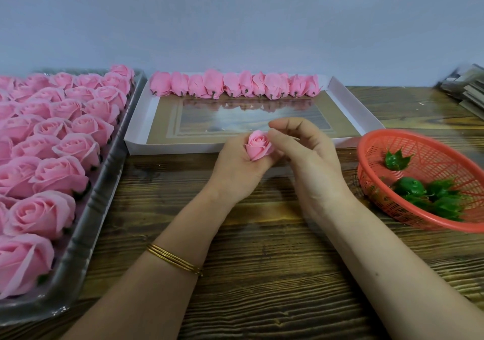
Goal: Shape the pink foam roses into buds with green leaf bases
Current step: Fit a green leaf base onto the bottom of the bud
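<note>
So the pink foam rose (pixel 259 148) being worked on is up off the bench (pixel 262 261), about dead centre, just in front of the white box. The left hand (pixel 235 172) has it cupped from below, fingers curled around the base with the bloom facing up toward the camera. The right hand (pixel 314 164) comes in from the other side with its fingers bent, thumb and fingertips nipping the outer petals on the rose's right edge, and the index finger arched over the top. Can't see any green base under this one, the left hand covers that part. There's a set of thin gold bangles (pixel 174 260) on the left wrist.

Right behind the hands is a shallow white box (pixel 136 127) with a shiny bottom, and a row of finished buds (pixel 235 85) lies on its side along the far wall, stub ends pointing this way.

Off to the left, a clear plastic tray (pixel 86 224) is packed with open pink roses (pixel 60 174), all face up in rows. On the right sits a red mesh basket (pixel 432 151), tilted a bit, with a handful of green leaf bases (pixel 440 198) in it, one lying apart from the rest.

Far right corner has a blurry stack of flat stuff (pixel 466 88), can't tell what it is
</note>
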A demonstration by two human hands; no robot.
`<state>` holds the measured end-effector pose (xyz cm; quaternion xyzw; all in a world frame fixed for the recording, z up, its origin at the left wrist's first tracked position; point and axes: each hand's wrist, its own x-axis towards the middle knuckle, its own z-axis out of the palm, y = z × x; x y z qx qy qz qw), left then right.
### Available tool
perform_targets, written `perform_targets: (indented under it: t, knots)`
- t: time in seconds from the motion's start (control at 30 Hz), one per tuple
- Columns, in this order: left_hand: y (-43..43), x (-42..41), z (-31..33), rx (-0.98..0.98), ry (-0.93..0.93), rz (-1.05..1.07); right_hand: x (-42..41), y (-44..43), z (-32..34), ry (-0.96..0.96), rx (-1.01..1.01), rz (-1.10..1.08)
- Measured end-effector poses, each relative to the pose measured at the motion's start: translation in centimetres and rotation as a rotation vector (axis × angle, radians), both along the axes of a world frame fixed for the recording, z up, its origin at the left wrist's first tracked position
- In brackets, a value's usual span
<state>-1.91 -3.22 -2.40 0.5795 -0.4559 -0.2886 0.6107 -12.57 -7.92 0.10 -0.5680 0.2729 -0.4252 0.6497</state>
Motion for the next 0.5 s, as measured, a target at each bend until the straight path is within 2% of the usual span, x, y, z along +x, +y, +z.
perform_targets:
  t: [0.5]
  knots:
    - [0.73,-0.02,0.94,0.047,-0.031,-0.009,-0.24,0.3,-0.07,0.047,-0.058,0.043]
